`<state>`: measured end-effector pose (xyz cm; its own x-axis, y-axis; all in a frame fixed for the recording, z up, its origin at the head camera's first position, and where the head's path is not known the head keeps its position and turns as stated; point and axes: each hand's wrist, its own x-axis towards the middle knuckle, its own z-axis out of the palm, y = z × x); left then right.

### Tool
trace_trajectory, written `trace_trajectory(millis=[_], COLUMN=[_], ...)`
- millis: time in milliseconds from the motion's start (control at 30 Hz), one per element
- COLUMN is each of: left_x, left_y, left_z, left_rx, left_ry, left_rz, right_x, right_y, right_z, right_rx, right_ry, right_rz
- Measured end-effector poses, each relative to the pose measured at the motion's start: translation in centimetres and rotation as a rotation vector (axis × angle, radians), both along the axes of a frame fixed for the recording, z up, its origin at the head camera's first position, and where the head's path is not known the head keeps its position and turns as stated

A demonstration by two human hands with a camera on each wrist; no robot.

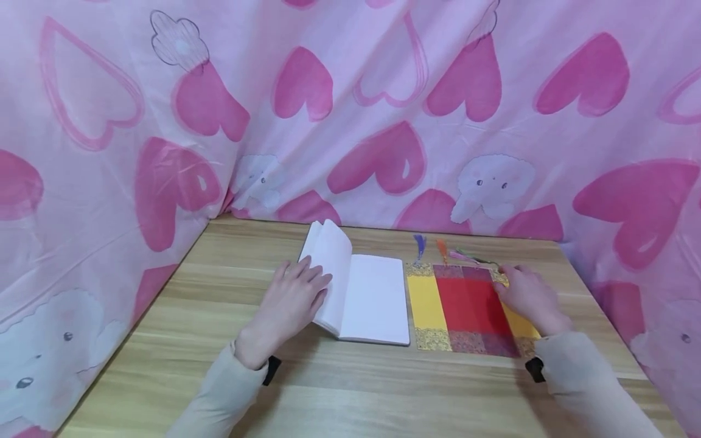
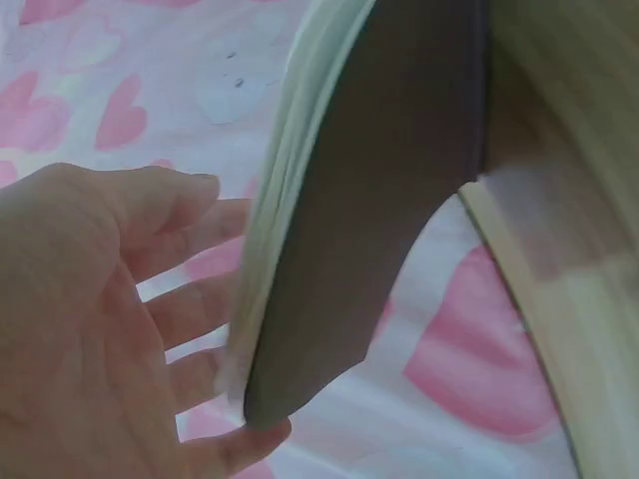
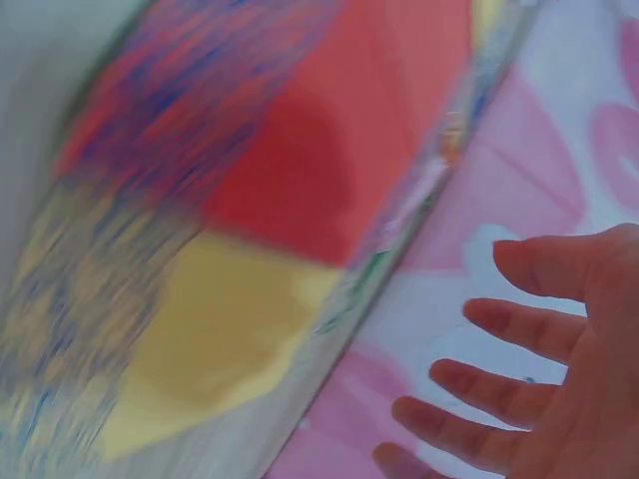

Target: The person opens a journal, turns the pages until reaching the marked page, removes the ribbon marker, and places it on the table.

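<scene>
An open notebook (image 1: pixel 378 298) with blank white pages lies on the table, its left-hand pages raised. My left hand (image 1: pixel 292 298) is at these raised pages with its fingers spread; in the left wrist view the fingers reach the page edges beside the dark cover (image 2: pixel 369 200). To the notebook's right, several tasselled bookmarks lie side by side: a yellow bookmark (image 1: pixel 428 304) at the left, red bookmarks (image 1: pixel 465 304) in the middle, and another yellow one at the right. My right hand (image 1: pixel 531 298) is over the right-hand end of the row. In the right wrist view its fingers are apart and hold nothing.
Blue (image 1: pixel 420 246), orange (image 1: pixel 442 250) and pink tassels (image 1: pixel 464 257) extend from the bookmarks' far ends. The wooden table (image 1: pixel 350 395) meets a pink heart-patterned cloth (image 1: pixel 378 158) at the back and both sides.
</scene>
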<state>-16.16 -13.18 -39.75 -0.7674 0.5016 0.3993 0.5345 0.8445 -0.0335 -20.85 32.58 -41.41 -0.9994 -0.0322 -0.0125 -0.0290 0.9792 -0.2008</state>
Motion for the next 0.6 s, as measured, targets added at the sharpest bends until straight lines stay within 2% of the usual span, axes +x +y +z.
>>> trace_trajectory(millis=[167,300,467,600], left_x=[0.0,-0.3,-1.0,-1.8], left_y=[0.6,1.1,1.0,0.5], left_z=[1.4,2.5,3.4,3.3], left_rx=[0.062,0.118,0.185,0.237], left_ry=[0.049,0.045,-0.009,-0.073], left_rz=[-0.056,-0.073,-0.034,0.019], right_x=[0.4,1.0,2.0,2.7], right_y=[-1.7,-3.0,-4.9,-6.7], right_z=[0.3,0.9,2.2,2.8], right_rx=[-0.087,-0.158,-0.245,-0.277], right_ry=[0.054,0.106,0.167,0.229], right_rz=[0.039,0.049,0.023,-0.002])
